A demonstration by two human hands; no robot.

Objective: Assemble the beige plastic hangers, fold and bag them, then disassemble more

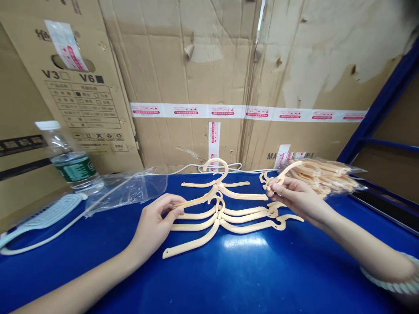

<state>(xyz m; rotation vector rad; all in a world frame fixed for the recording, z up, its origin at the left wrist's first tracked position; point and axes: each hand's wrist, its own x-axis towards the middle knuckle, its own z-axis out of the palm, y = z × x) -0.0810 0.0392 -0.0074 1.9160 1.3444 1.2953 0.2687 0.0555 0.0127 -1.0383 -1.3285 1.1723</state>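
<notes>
Several beige plastic clothes hangers [193, 226] are laid out in an overlapping row on the blue table, their arms spread to both sides. My left hand [160, 220] pinches the end of the left arm of one hanger [196, 201], above the others. That hanger's right arm reaches toward my right hand [296, 194], which is closed on a curved beige hook piece [290, 168]. Small curled beige pieces [263, 178] show just beside those fingertips. Two hangers nearer to me have curved hook pieces [280, 223] at their right ends.
A bag of beige hanger parts [322, 174] lies at the back right. On the left are a water bottle [73, 163], a pale hairbrush [49, 213], an empty clear bag [137, 187] and a white cable [55, 240]. Taped cardboard [186, 78] stands behind the table [209, 279].
</notes>
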